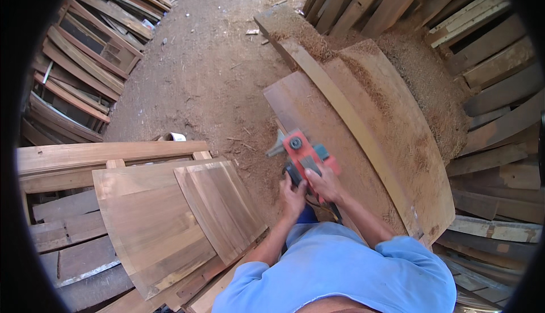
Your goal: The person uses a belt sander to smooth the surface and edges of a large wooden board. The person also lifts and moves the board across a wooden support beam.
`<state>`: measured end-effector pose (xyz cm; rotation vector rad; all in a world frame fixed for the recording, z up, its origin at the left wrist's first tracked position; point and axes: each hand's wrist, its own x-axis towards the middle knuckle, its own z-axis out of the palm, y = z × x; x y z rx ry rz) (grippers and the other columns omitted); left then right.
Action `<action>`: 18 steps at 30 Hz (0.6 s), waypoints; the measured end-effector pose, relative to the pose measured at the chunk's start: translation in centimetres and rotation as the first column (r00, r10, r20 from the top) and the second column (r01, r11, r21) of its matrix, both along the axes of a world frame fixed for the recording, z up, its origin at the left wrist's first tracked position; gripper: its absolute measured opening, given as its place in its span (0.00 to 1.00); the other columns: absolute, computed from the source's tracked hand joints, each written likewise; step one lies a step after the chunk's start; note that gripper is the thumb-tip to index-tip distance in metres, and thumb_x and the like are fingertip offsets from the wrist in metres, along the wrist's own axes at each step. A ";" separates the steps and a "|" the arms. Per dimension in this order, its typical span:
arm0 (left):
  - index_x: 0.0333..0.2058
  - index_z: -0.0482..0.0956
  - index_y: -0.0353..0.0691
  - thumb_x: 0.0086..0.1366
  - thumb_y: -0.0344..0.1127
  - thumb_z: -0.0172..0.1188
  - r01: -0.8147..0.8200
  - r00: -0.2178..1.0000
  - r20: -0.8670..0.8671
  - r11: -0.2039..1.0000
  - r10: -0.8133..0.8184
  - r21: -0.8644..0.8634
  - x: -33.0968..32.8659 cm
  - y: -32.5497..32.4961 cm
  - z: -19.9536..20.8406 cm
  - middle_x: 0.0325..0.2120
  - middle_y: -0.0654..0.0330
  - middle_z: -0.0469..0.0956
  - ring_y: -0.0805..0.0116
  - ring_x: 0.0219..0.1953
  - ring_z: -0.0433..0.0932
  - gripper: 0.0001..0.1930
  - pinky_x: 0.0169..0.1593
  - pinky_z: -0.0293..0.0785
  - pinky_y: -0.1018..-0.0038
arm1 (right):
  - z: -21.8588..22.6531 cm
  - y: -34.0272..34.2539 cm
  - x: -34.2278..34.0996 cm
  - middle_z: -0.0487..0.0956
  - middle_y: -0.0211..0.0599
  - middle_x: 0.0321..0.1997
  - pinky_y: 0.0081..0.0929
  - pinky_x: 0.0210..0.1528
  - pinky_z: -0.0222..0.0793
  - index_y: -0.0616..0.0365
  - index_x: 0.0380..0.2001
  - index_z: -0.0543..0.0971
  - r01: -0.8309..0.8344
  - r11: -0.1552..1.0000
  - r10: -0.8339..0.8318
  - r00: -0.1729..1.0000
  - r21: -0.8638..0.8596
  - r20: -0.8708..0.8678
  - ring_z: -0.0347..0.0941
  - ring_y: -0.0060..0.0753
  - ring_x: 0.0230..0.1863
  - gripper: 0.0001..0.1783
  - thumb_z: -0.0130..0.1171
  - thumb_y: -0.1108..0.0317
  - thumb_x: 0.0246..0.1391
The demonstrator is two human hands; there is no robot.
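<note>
A red electric hand planer (296, 145) with a dark round knob is held in front of my body, over the near left edge of a wide wooden board (323, 111). My right hand (323, 183) wraps round its handle. Close beside it, my left hand (293, 198) grips the black part on the planer's left side. Slight blur covers the tool and fingers, and I cannot tell whether the planer's sole touches the board. A long narrow plank (346, 108) lies along the board, to the right of the planer.
Wood shavings (417, 154) cover the boards and floor at the right. Smooth panels (150, 216) lie on a wooden frame (113, 155) at the left. Stacked planks (494, 171) line the right side, and old frames (85, 57) lean at the far left.
</note>
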<state>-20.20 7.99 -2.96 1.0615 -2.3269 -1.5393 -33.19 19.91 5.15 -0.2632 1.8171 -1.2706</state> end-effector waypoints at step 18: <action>0.66 0.75 0.33 0.75 0.31 0.65 0.002 0.900 -0.431 0.986 0.071 0.167 -16.5 -19.0 -2.3 0.45 0.55 0.85 0.73 0.44 0.82 0.24 0.48 0.81 0.71 | -3.8 -20.6 -15.8 0.84 0.62 0.38 0.52 0.42 0.76 0.61 0.45 0.82 -0.066 0.982 -0.040 0.839 -0.175 -0.543 0.83 0.63 0.39 0.27 0.52 0.45 0.73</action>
